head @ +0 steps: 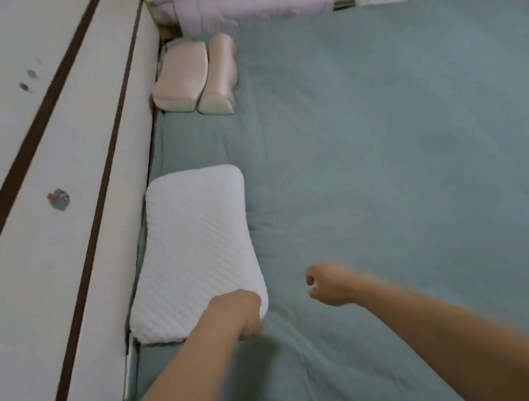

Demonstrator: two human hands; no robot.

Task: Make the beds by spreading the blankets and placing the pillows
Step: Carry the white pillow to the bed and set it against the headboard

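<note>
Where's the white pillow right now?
The white pillow lies on the left of the blue-green bedsheet, against the white headboard, with the left hand at its near corner.

Two bare forearms reach forward; the left hand (239, 313) is curled knuckles-up, its fingertips hidden, while the right hand (330, 283) hangs loosely curled, holding nothing.

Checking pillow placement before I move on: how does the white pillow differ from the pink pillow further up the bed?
The white pillow is one flat textured slab; the pink pillow is smooth and glossy, with two humps and a groove between. The left hand is at the white one's near corner; nothing touches the pink one. Both lie on the green blanket beside the headboard.
</note>
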